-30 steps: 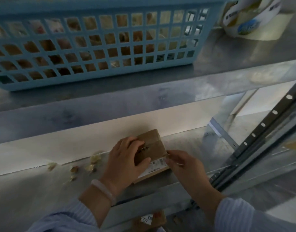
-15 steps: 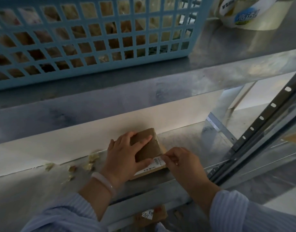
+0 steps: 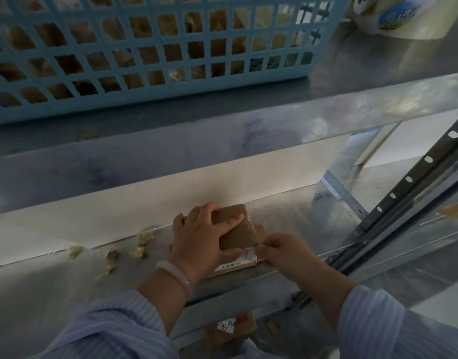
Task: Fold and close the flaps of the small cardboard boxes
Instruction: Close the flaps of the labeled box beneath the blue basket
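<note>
A small brown cardboard box (image 3: pixel 238 230) lies on the lower metal shelf (image 3: pixel 300 218), its top flap folded down. My left hand (image 3: pixel 199 239) lies over the box, fingers pressing the top flap and thumb along the near side. A white barcode label (image 3: pixel 239 260) shows on the box's near edge. My right hand (image 3: pixel 282 251) pinches the box's near right corner by the label. The box's far left part is hidden under my left hand.
A blue lattice basket (image 3: pixel 150 60) with brown cardboard inside stands on the upper shelf. A roll of tape (image 3: pixel 393 14) sits at the top right. Scraps of paper (image 3: pixel 137 244) litter the lower shelf on the left. A perforated shelf post (image 3: pixel 414 174) slants on the right. Another labelled box (image 3: pixel 230 327) lies below.
My left hand's fingers have spread further across the top flap, pressing it flat. My right hand has shifted to the near right corner by the label. The view tilted slightly down.
</note>
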### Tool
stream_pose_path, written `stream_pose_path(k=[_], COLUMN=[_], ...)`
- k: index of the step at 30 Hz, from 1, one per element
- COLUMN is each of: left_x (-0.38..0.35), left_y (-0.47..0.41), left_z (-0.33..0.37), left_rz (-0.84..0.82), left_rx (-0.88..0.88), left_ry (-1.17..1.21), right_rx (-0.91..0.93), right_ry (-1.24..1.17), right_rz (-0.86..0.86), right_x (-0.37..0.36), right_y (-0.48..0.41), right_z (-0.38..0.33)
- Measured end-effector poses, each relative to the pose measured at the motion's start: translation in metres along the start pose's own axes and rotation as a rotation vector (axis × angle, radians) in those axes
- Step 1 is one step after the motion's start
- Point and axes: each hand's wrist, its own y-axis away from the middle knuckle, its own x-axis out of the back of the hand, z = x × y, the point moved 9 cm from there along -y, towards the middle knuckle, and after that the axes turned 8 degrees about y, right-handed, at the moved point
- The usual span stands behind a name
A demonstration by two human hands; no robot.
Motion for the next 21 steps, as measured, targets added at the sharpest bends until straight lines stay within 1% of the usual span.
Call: stream_pose_path(k=[2, 4, 6, 8, 10, 12, 13, 15, 18, 19, 21], left_x=[-0.001, -0.003, -0.003, -0.004, -0.003, -0.003, -0.002, -0.001, 0.000, 0.000, 0.000], left_y=[-0.002, -0.003, -0.004, -0.004, -0.004, -0.003, -0.003, -0.003, 0.000, 0.002, 0.004], left_z=[0.002, 0.001, 0.001, 0.001, 0.001, 0.001, 0.001, 0.001, 0.002, 0.003, 0.003], left_rz=[-0.003, -0.011, -0.009, -0.009, -0.010, -0.013, -0.011, -0.002, 0.026, 0.043, 0.079], left_rx=[-0.004, -0.004, -0.006, -0.007, -0.014, -0.026, -0.034, -0.049, -0.091, -0.110, -0.128], left_ry=[0.000, -0.015, -0.014, -0.012, -0.012, -0.010, -0.001, 0.022, 0.038, 0.028, 0.021], right_rx=[-0.071, -0.122, -0.124, -0.090, -0.029, 0.030, 0.046, 0.045, -0.007, 0.000, 0.054], right_ry=[-0.250, -0.430, -0.505, -0.549, -0.510, -0.368, -0.341, -0.388, -0.573, -0.559, -0.380], right_rz=[-0.056, -0.122, -0.133, -0.079, 0.022, 0.128, 0.162, 0.204, 0.312, 0.339, 0.347], right_x=[-0.005, -0.008, -0.005, 0.005, 0.020, 0.033, 0.035, 0.033, 0.044, 0.053, 0.068], right_y=[0.001, 0.004, 0.005, 0.003, -0.003, -0.009, -0.012, -0.019, -0.028, -0.032, -0.038], right_z=[0.006, 0.007, 0.003, 0.001, -0.004, -0.011, -0.014, -0.017, -0.013, -0.012, -0.017])
